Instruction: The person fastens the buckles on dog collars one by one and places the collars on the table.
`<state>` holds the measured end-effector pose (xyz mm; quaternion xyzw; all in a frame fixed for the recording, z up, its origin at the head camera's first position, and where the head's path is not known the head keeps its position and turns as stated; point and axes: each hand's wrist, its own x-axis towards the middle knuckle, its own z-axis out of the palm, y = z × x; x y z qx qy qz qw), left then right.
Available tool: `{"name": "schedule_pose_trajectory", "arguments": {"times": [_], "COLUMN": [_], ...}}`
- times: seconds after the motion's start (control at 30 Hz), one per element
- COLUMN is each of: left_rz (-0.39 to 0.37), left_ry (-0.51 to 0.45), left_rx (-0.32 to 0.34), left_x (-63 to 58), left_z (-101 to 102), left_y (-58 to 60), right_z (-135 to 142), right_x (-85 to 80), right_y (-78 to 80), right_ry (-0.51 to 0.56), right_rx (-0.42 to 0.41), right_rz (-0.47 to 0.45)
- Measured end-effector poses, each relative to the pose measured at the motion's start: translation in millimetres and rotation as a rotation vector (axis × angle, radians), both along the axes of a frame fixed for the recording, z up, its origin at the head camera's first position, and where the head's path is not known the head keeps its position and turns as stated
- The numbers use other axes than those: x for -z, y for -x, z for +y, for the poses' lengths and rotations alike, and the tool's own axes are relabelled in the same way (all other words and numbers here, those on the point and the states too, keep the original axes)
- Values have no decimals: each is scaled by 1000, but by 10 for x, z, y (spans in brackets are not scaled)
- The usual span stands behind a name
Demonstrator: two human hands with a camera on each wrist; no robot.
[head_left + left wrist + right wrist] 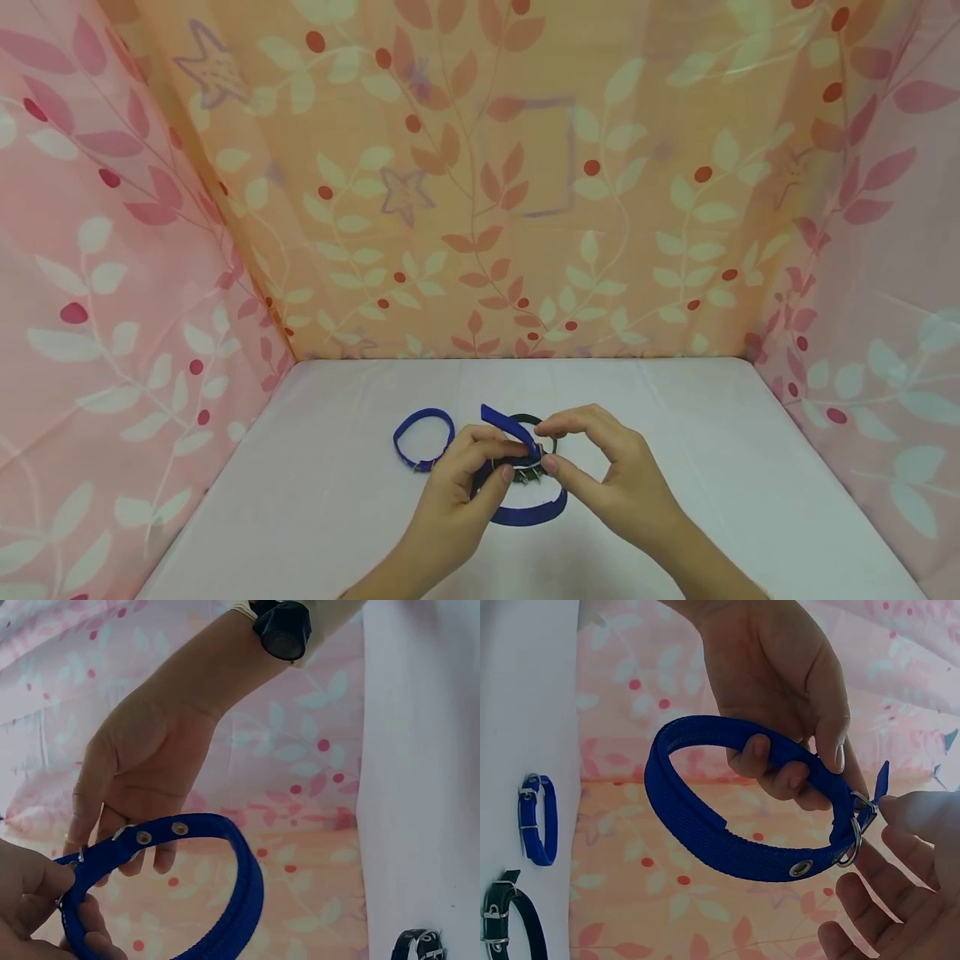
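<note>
A blue buckled collar (pixel 525 515) is held above the table as a loop, its strap end sticking up. My left hand (pixel 459 479) grips the band beside the buckle, with fingers curled and thumb pressed on it. In the right wrist view, the left hand (pixel 780 697) has its fingertips round the blue collar (pixel 697 817). My right hand (pixel 626 475) pinches at the metal buckle (pixel 864 810) with thumb and forefinger; its other fingers (pixel 870 907) are spread apart. A D-ring and metal eyelets show on the band.
A second blue collar (pixel 397 437) lies on the white table (pixel 315 500) to the left. Behind the hands is a dark collar (pixel 525 417), partly hidden. Patterned cloth walls (pixel 480 250) stand at the back and both sides.
</note>
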<state>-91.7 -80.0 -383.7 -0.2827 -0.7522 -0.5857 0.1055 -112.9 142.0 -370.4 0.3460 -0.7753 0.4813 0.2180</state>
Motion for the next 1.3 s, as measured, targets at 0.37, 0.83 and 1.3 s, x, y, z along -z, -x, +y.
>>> {"name": "schedule_pose_trajectory", "arguments": {"times": [0.37,0.83,1.3], "left_rz": [-33,-319,-255], "left_ry": [41,62,-127], "left_rx": [72,-92,-40], "left_x": [-1,-95,-91], "left_z": [8,-65,-48], "left_y": [-27,-29,-63], "right_z": [-34,-12,-47], "right_x": [35,33,-18], "right_y": [7,-8,13], "right_ry": [12,-7,37], "right_rx": [-22,-7,-59], "right_rz": [215,223,381]}}
